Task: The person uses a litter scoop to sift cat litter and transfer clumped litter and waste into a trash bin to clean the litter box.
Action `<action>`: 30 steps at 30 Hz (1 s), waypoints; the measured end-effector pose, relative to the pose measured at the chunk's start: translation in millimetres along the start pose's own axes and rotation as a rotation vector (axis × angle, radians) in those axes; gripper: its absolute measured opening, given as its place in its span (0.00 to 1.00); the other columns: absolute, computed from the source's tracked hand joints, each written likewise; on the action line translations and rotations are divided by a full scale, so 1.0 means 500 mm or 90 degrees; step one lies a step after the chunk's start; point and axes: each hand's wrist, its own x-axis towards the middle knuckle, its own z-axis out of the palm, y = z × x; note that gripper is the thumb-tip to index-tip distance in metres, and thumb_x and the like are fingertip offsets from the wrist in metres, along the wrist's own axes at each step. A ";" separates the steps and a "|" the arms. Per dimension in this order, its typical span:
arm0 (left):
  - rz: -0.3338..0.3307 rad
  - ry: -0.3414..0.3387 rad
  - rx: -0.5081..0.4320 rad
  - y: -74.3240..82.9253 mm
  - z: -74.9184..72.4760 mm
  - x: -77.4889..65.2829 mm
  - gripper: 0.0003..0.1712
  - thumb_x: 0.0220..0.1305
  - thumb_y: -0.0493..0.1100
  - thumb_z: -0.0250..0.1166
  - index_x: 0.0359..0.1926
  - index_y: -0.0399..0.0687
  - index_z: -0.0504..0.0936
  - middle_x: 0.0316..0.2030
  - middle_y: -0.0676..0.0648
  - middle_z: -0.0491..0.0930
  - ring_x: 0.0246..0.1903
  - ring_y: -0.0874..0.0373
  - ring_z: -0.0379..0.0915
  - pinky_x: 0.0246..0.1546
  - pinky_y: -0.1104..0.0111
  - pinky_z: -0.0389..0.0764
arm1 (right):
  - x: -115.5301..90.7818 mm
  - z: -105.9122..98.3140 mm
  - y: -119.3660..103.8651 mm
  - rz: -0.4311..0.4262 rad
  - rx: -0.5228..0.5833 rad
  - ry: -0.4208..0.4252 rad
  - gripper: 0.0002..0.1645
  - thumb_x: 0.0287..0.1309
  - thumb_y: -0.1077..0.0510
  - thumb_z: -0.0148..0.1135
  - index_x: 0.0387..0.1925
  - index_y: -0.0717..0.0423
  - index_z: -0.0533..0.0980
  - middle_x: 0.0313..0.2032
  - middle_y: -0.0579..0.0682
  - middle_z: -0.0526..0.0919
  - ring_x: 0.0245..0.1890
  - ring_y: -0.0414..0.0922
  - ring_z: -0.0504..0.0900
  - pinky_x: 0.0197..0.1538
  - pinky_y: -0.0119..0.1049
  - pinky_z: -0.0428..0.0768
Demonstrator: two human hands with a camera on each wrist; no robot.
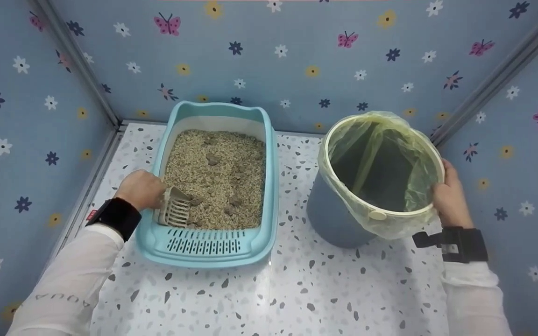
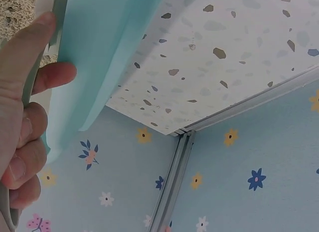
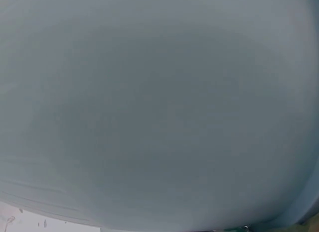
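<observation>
My left hand grips the handle of a beige slotted litter scoop. The scoop's head lies at the near left corner of a light-blue litter box, against the litter, which holds several darker clumps. In the left wrist view, curled fingers wrap the scoop's handle beside the box's outer wall. On the right, my right hand holds the rim of a blue-grey trash bin, tilted and lined with a yellow translucent bag. The bin's wall fills the right wrist view, hiding the fingers.
Box and bin stand apart on a white speckled floor. Blue walls printed with flowers and butterflies enclose the back and both sides. Grey metal strips run along the corners.
</observation>
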 end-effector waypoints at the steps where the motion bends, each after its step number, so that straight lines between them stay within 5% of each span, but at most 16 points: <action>1: 0.003 -0.002 -0.006 -0.001 0.002 0.002 0.27 0.41 0.49 0.74 0.08 0.49 0.63 0.09 0.53 0.65 0.12 0.58 0.62 0.21 0.60 0.74 | 0.000 0.000 0.000 -0.001 0.002 0.000 0.43 0.57 0.72 0.29 0.73 0.58 0.32 0.72 0.64 0.38 0.70 0.61 0.47 0.69 0.56 0.51; 12: -0.008 0.001 -0.052 0.003 0.024 0.019 0.32 0.35 0.56 0.77 0.08 0.50 0.60 0.08 0.53 0.63 0.11 0.59 0.62 0.20 0.58 0.75 | 0.001 0.000 0.001 0.016 -0.014 -0.008 0.42 0.59 0.71 0.27 0.73 0.56 0.30 0.73 0.62 0.34 0.71 0.60 0.41 0.70 0.55 0.46; 24: -0.070 -0.025 -0.140 0.037 0.021 0.019 0.34 0.44 0.59 0.73 0.08 0.52 0.56 0.08 0.56 0.55 0.11 0.59 0.58 0.17 0.59 0.73 | 0.001 -0.004 0.002 0.004 -0.008 0.005 0.42 0.58 0.72 0.29 0.72 0.59 0.32 0.72 0.63 0.37 0.71 0.60 0.44 0.71 0.53 0.46; 30: -0.084 -0.022 -0.140 0.055 0.032 0.026 0.32 0.47 0.60 0.70 0.08 0.49 0.62 0.07 0.53 0.62 0.11 0.58 0.62 0.18 0.60 0.74 | 0.002 -0.003 0.002 0.005 0.001 0.001 0.43 0.57 0.73 0.30 0.73 0.57 0.32 0.73 0.63 0.38 0.69 0.61 0.48 0.70 0.55 0.50</action>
